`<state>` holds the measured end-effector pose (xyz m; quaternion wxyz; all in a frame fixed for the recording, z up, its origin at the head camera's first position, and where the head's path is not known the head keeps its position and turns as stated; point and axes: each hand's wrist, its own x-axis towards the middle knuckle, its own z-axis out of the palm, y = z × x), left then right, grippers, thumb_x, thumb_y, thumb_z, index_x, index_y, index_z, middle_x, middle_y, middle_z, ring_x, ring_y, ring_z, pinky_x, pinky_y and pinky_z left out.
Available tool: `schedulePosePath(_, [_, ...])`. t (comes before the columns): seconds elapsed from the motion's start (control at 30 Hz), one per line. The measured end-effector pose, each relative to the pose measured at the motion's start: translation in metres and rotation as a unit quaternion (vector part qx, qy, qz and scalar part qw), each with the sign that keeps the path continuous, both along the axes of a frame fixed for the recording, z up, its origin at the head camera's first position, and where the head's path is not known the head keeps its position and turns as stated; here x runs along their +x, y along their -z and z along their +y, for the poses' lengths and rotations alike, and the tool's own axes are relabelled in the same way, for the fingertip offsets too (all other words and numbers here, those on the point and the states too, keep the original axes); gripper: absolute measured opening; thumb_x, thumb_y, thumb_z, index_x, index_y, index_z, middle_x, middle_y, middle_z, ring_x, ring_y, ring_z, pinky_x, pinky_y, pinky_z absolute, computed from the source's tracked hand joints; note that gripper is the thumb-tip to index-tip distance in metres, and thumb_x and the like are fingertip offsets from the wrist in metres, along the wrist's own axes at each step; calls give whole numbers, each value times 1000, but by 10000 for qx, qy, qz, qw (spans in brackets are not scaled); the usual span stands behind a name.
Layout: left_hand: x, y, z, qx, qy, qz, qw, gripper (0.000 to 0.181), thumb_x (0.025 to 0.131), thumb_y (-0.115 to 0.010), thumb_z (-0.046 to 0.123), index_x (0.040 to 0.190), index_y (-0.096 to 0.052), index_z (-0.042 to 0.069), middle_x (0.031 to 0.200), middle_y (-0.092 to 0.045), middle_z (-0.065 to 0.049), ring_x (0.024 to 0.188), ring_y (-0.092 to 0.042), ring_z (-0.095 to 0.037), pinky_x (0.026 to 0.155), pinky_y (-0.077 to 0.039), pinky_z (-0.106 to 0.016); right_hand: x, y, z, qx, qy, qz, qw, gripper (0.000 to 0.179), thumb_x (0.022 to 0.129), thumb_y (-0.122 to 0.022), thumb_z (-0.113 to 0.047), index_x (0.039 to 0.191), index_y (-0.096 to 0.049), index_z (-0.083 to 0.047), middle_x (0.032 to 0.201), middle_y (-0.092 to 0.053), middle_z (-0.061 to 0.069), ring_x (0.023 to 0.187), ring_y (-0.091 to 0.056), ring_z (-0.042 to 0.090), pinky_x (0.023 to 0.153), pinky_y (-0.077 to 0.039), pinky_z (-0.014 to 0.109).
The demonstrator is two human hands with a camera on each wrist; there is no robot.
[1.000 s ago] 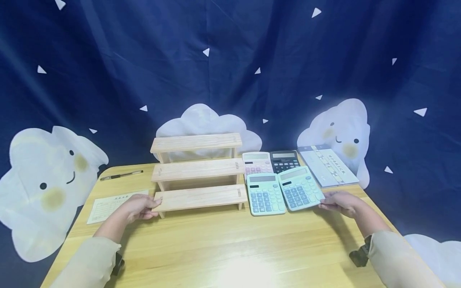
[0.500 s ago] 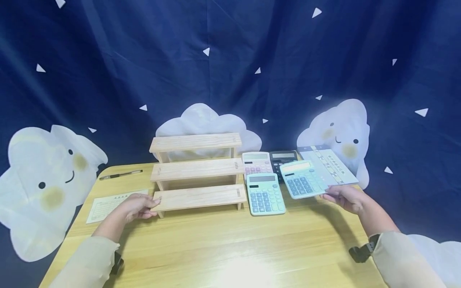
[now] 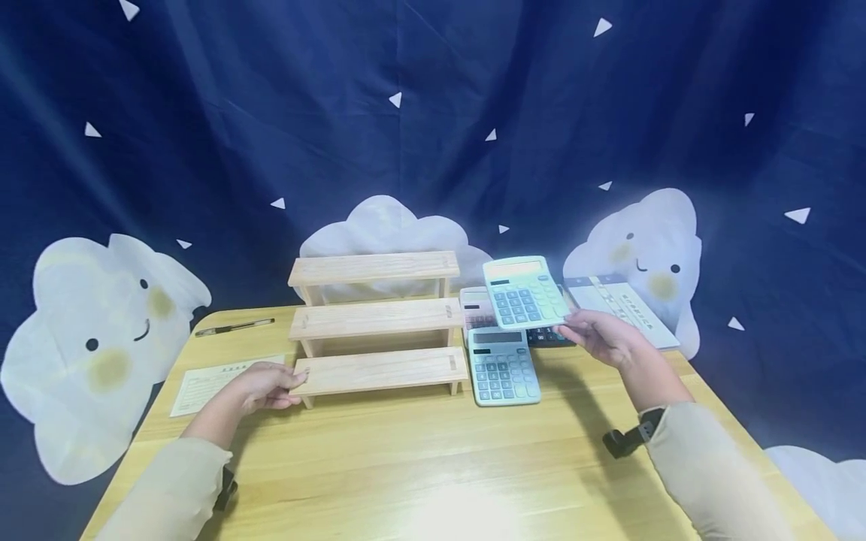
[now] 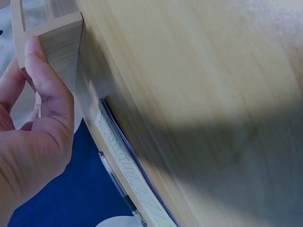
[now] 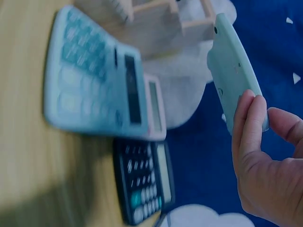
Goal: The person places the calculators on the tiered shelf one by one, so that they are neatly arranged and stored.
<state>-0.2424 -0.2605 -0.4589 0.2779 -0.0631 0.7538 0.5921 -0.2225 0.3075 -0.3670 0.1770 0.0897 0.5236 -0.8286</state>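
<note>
My right hand (image 3: 598, 336) pinches a light-green calculator (image 3: 524, 293) by its lower right corner and holds it up above the other calculators. In the right wrist view its back and side (image 5: 236, 71) show, with fingers behind and the thumb on the other side. Below it, a second light-green calculator (image 3: 504, 368) lies on the table, with a pink calculator (image 3: 476, 306) and a black calculator (image 3: 549, 336) partly hidden behind. My left hand (image 3: 264, 385) grips the left end of the lowest step of a three-tier wooden stand (image 3: 386, 370); in the left wrist view the thumb lies on the board.
A blue-white boxed or bound book (image 3: 629, 308) lies at the table's right back. To the left are a sheet pad with printed lines (image 3: 203, 387) and a black pen (image 3: 234, 327). A dark blue curtain (image 3: 433, 113) with clouds hangs behind the table (image 3: 379, 466).
My right hand has lifted the light-green calculator off the table and carried it up and left, toward the stand. The left hand stays on the wooden stand.
</note>
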Motion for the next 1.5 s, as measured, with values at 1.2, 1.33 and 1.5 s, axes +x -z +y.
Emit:
schedulePosePath(1.2, [-2, 0, 1, -205, -116, -56, 9997, 75, 89, -66, 18, 137, -21, -18, 80, -55, -4, 68, -67, -14, 61, -56, -22, -81, -21, -148, 164, -69, 143, 9997, 55, 92, -45, 7, 143, -24, 8, 93, -60, 11, 82, -69, 16, 86, -52, 20])
schedulePosePath(1.33, [-1, -1, 1, -186, -60, -62, 9998, 75, 89, -65, 18, 137, -20, -18, 84, -55, -5, 69, -67, -14, 61, -56, -21, -80, -17, -153, 259, -52, 232, 9994, 38, 91, -47, 10, 128, -41, 9, 90, -60, 11, 80, -69, 17, 83, -53, 20])
schedulePosePath(1.5, [-2, -1, 2, -196, -57, -89, 9998, 73, 89, -65, 18, 137, -22, -18, 84, -56, -4, 69, -67, -14, 61, -56, -21, -80, -11, -159, 240, -8, 233, 9994, 8, 91, -50, 11, 96, -53, 5, 80, -66, 13, 72, -70, 17, 74, -56, 20])
